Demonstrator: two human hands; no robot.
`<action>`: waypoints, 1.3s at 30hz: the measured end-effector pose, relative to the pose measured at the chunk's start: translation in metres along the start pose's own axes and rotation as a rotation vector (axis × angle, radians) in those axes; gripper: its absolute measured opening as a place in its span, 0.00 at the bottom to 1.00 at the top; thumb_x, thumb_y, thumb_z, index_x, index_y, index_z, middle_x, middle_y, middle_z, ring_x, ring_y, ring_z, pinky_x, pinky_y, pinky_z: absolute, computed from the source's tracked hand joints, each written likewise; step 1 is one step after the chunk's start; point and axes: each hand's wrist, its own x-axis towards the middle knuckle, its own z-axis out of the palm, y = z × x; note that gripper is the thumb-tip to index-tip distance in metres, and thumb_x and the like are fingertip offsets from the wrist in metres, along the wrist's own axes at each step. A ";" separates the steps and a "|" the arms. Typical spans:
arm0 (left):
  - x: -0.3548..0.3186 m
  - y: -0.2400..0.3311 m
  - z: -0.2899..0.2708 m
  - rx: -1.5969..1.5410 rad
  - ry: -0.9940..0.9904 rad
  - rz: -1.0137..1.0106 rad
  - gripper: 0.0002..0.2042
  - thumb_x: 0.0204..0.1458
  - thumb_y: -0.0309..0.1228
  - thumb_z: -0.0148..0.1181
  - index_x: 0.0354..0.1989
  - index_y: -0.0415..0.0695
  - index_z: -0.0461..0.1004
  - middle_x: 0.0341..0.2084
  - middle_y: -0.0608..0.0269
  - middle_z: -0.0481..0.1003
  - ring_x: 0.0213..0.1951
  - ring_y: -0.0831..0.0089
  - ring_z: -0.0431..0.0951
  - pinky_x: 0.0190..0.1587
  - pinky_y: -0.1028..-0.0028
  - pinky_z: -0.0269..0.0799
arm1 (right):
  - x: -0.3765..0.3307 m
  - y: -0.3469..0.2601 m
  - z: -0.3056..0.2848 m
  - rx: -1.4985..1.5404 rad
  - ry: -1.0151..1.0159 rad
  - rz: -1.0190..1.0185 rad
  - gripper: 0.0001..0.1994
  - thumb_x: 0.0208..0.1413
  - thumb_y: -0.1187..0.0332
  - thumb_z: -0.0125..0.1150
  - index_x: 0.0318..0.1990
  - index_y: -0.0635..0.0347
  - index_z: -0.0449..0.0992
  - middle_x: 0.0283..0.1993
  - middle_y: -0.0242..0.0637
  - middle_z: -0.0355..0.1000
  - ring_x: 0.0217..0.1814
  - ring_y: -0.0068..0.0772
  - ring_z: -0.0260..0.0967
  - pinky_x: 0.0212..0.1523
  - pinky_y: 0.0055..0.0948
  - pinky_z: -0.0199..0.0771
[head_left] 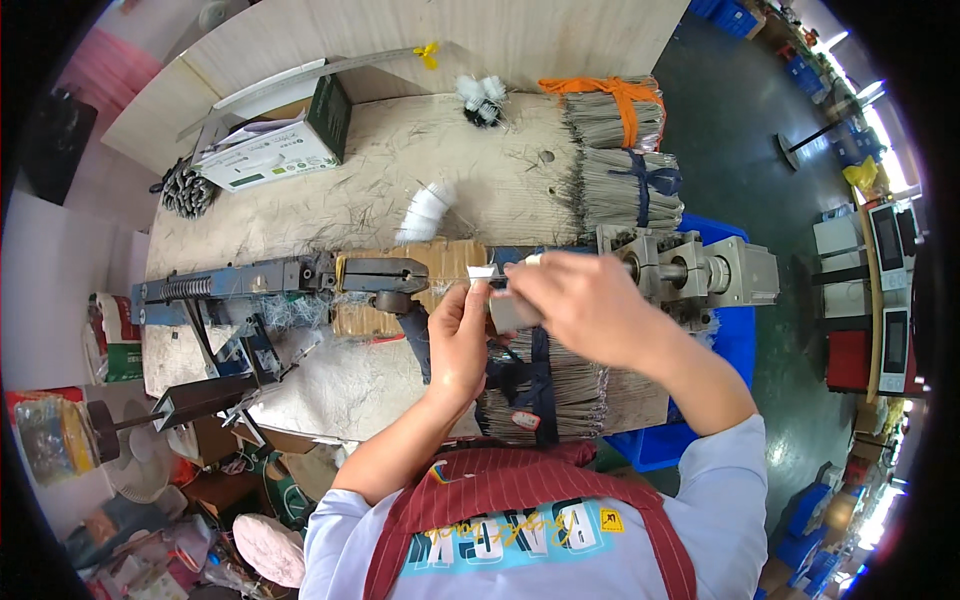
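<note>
A small white piece is pinched between the thumb and fingers of the left hand, upright in front of the body. Just right of it, the fingers of the right hand are bent and blurred; whether anything is gripped in them cannot be told. Directly left of the fingers, a dark metal clamp is mounted along a blue steel beam, with brown cardboard laid beside and beneath it. Beyond the fingers, slightly left, a white cylindrical brush is laid on the table. To the right of the fingers, a grey motor is fixed at the end of the machine. Nearer the body, below the right hand, a wire bundle is bound with dark cloth. Far beyond the fingers, to the right, an orange-tied wire bundle is placed; to the left, an open carton is set.
</note>
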 end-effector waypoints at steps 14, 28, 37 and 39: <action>-0.007 0.005 0.003 -0.129 -0.004 -0.063 0.15 0.65 0.38 0.47 0.34 0.39 0.70 0.19 0.62 0.73 0.17 0.74 0.73 0.19 0.77 0.67 | 0.058 0.040 0.009 0.360 -0.375 0.098 0.10 0.54 0.65 0.59 0.39 0.63 0.75 0.29 0.49 0.74 0.33 0.53 0.72 0.34 0.43 0.69; -0.015 0.041 0.000 -0.479 -0.190 -0.218 0.33 0.65 0.49 0.39 0.63 0.26 0.51 0.61 0.36 0.58 0.66 0.50 0.58 0.69 0.55 0.55 | 0.065 0.029 -0.014 0.017 -0.417 0.189 0.12 0.54 0.66 0.59 0.40 0.66 0.73 0.40 0.51 0.75 0.40 0.53 0.72 0.38 0.41 0.72; -0.017 0.044 -0.012 -0.615 -0.145 -0.179 0.34 0.63 0.49 0.43 0.62 0.26 0.51 0.63 0.34 0.55 0.67 0.48 0.55 0.71 0.55 0.48 | 0.014 0.005 -0.027 0.609 -0.090 0.341 0.11 0.62 0.69 0.53 0.48 0.65 0.70 0.42 0.41 0.72 0.40 0.33 0.73 0.39 0.33 0.74; -0.018 0.043 -0.012 -0.644 -0.107 -0.209 0.33 0.63 0.49 0.43 0.61 0.27 0.54 0.62 0.36 0.57 0.66 0.49 0.56 0.70 0.55 0.49 | 0.013 -0.003 -0.005 0.363 0.122 0.086 0.08 0.58 0.72 0.57 0.43 0.64 0.72 0.39 0.42 0.70 0.42 0.40 0.71 0.40 0.32 0.72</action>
